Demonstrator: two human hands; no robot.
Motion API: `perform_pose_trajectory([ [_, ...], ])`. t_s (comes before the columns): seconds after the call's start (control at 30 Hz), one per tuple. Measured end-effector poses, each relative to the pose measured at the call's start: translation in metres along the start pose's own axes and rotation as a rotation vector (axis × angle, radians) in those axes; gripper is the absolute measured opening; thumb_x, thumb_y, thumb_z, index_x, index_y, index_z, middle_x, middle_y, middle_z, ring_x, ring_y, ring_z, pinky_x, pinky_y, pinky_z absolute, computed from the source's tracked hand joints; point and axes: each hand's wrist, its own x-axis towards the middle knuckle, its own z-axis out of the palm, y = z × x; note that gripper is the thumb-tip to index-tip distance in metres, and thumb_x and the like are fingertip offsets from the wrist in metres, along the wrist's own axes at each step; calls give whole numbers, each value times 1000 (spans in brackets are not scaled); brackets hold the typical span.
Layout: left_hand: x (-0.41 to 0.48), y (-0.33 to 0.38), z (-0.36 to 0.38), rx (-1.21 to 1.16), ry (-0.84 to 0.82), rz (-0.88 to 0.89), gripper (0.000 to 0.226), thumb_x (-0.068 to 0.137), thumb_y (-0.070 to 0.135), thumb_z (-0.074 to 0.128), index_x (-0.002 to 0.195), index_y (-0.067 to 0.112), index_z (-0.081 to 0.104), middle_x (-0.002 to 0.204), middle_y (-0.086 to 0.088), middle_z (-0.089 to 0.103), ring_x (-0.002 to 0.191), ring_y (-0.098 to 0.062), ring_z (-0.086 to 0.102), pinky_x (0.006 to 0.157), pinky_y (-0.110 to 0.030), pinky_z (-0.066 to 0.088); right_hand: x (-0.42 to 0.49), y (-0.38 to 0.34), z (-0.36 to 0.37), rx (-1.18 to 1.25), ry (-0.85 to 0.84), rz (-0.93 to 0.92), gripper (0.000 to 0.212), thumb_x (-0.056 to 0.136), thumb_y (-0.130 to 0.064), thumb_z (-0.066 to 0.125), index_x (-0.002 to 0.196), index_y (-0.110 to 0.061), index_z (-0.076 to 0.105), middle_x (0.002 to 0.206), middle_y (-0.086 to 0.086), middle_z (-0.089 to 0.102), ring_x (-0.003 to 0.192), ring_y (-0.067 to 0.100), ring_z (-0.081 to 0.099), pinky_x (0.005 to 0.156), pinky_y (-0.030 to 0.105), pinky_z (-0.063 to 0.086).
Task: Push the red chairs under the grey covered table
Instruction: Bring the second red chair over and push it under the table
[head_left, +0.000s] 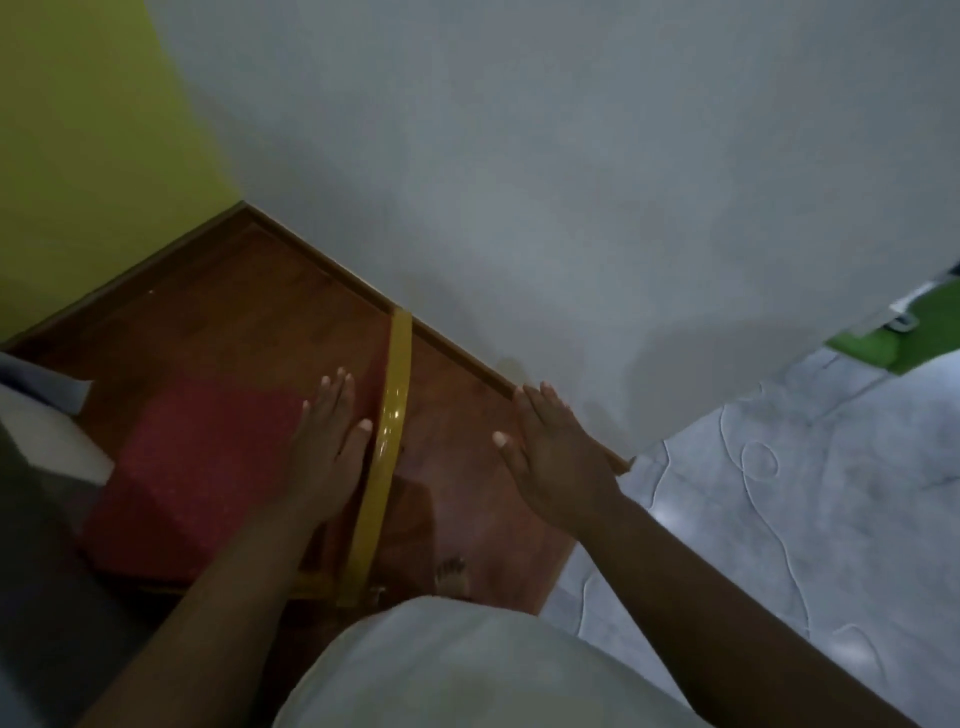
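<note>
A red chair (197, 467) with a red padded seat and a glossy yellow backrest rail (387, 447) stands below me at centre left. My left hand (330, 452) hovers flat over the seat just left of the rail, fingers apart, holding nothing. My right hand (553, 452) is spread open to the right of the rail, above the floor, empty too. The grey covered table (31, 467) shows only as a dim grey and white edge at the far left, next to the seat's front.
A reddish wooden floor (234, 312) meets a grey-white wall (519, 182) and a yellow-green wall (78, 156) in the corner ahead. Pale marbled tiles (779, 493) lie to the right. My bare foot (452, 574) and white garment (467, 665) are at the bottom.
</note>
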Motion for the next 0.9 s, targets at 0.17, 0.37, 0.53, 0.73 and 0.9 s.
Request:
perform_pose_trajectory([
  [0.17, 34, -4, -8, 13, 26, 5, 78, 85, 52, 18, 150, 9, 17, 161, -6, 13, 149, -18, 3, 120, -40, -1, 81, -6, -4, 30, -46, -102, 72, 98, -53, 22, 152, -5, 20, 160, 14, 21, 149, 25, 6, 119, 35, 3],
  [0.37, 37, -20, -1, 37, 75, -117, 75, 88, 51, 18, 151, 11, 14, 161, -5, 11, 148, -15, 1, 119, -34, -3, 156, -26, 10, 12, -128, -332, 72, 97, -54, 21, 150, -5, 25, 158, 15, 27, 149, 28, 10, 120, 40, 10],
  [0.53, 29, -20, 5, 6, 155, -327, 78, 86, 54, 14, 151, 13, 9, 161, -3, 8, 148, -13, -2, 118, -31, -5, 209, -41, 26, 16, -246, -556, 69, 97, -50, 26, 147, -3, 31, 156, 16, 31, 149, 28, 13, 120, 39, 12],
  [0.73, 7, 11, 18, -7, 355, -599, 66, 94, 46, 22, 152, 18, 9, 161, 3, 9, 147, -8, -1, 118, -28, -3, 252, -60, 28, -30, -369, -889, 67, 98, -50, 26, 145, -3, 36, 153, 17, 36, 147, 32, 19, 117, 37, 9],
  [0.9, -13, 28, 32, -44, 556, -828, 77, 86, 55, 19, 151, 13, 16, 159, -3, 16, 147, -13, 5, 119, -32, 2, 273, -76, 40, -41, -505, -1098, 72, 96, -54, 18, 147, -6, 33, 156, 13, 32, 148, 29, 15, 120, 41, 14],
])
